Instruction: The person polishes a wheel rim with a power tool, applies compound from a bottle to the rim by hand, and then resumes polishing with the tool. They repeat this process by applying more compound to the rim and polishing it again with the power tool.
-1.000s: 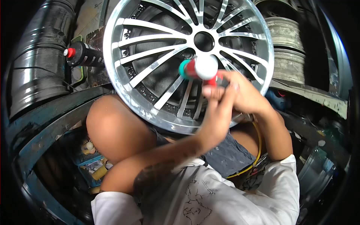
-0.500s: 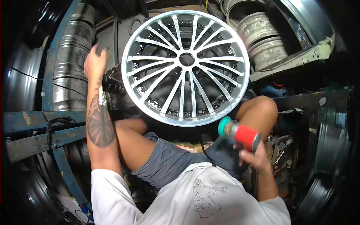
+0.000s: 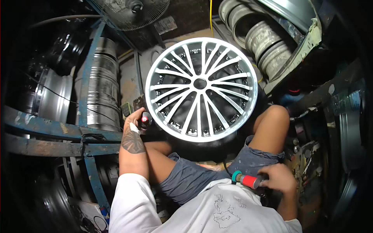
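In the head view, the only one we have, we look down past our white shirt (image 3: 186, 215) and dark shorts (image 3: 194, 175) at a large silver wheel (image 3: 199, 93). It lies face up in front of us, just beyond our knees and near the middle of the view, its many spokes spread around an open centre hole.

Our two hands are well apart. Our right hand (image 3: 278, 178), slightly blurred, is clamped on a red tool (image 3: 249, 181) with a green pad (image 3: 236, 176) at its end. We hold this tool low, over our lap and close to the shirt, well apart from the wheel, with the pad pointing towards the left.

Our left hand (image 3: 134, 117) reaches forward to the left side of the wheel. It is at a black bottle (image 3: 146, 125) with a red and white cap, and the bottle is just beside the wheel's edge. We cannot tell whether the fingers are closed around it.

To the left, a blue metal frame (image 3: 101, 136) runs past our arm, with a stack of rims (image 3: 102, 87) behind it. More worn rims (image 3: 268, 44) lie at the upper right, and a fan (image 3: 116, 13) is at the top.
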`<state>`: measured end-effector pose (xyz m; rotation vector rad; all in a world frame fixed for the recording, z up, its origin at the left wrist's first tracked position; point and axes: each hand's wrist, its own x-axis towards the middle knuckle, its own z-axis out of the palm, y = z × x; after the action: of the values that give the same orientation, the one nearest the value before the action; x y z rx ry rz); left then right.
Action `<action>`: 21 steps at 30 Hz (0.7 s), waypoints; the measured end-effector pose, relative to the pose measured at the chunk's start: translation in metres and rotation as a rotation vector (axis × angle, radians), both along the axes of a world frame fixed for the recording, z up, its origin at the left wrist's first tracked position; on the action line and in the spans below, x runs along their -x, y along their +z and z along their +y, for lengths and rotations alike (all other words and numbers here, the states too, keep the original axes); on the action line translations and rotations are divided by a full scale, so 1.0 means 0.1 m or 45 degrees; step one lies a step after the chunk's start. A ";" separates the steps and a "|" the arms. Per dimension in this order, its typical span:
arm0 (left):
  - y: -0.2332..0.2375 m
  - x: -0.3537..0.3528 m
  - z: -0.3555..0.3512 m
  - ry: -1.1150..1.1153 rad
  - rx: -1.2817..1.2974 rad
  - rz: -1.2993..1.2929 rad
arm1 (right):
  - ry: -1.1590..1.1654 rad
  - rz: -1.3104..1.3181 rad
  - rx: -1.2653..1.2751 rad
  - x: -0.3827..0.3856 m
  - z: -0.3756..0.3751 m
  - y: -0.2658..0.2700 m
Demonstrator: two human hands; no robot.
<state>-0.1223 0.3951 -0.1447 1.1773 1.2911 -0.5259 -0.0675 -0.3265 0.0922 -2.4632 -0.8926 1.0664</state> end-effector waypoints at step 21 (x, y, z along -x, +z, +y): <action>2.25 -1.03 -2.23 0.737 0.005 -2.039 | -0.125 -0.185 -1.478 -1.06 2.91 -0.44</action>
<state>-0.0192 0.1717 0.0803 0.7422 0.1387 0.7690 0.0390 -0.0351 0.0478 -1.5569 -1.0083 0.1695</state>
